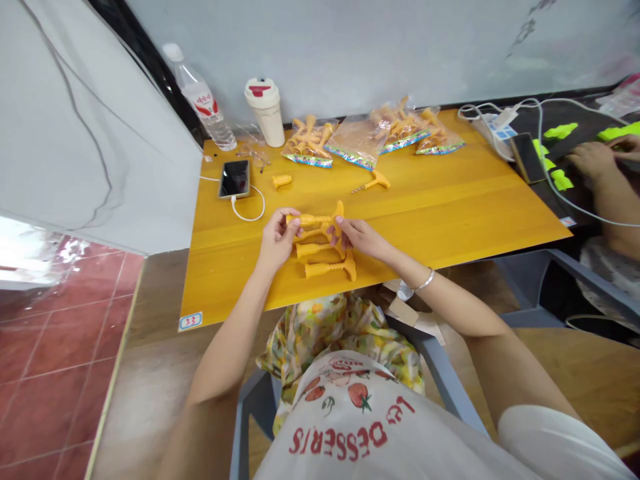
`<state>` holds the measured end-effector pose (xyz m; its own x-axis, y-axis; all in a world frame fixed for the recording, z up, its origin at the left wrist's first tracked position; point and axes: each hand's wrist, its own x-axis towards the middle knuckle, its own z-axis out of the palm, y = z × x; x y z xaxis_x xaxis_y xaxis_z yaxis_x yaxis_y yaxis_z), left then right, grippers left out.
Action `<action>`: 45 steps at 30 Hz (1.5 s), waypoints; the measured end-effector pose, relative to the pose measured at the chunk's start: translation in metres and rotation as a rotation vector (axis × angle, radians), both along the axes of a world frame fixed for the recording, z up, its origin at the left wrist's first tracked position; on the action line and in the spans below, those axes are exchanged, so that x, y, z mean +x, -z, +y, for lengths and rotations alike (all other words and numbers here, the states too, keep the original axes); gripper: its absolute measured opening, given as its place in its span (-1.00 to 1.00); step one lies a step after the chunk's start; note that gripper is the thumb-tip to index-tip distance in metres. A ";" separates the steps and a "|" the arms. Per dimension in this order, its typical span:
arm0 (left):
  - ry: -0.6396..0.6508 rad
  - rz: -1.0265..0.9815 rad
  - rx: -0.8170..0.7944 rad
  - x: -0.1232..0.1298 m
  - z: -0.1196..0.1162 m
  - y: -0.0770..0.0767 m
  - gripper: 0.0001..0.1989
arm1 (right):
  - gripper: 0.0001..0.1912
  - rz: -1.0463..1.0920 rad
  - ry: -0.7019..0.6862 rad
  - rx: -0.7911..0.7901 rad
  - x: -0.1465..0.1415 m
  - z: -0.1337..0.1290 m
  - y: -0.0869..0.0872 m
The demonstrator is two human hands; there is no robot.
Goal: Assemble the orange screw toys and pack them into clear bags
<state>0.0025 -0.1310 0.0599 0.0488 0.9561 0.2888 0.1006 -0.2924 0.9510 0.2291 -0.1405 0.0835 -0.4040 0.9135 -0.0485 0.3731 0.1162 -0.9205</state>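
Note:
Between my two hands is a yellow T-handled corkscrew (313,220), lying crosswise above the tabletop. My left hand (278,233) pinches its sheath end, and my right hand (356,235) grips the T-handle. Just below lie more yellow corkscrews (330,269) in a row, handles to the right; my fingers partly cover the upper ones. Farther back, an unsheathed corkscrew (375,181) shows its metal spiral, and a loose yellow sheath (281,181) rests to its left.
Clear bags of yellow corkscrews (309,141) line the back of the yellow table (450,207), with a flatter bag (357,140) among them. At back left stand a water bottle (203,100), a cup (265,113) and a charging phone (235,179). Another person's hand (593,160) is at right.

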 end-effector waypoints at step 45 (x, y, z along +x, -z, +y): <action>-0.036 0.217 0.012 -0.015 0.113 0.031 -0.70 | -0.71 -0.369 0.267 0.818 0.018 0.139 0.039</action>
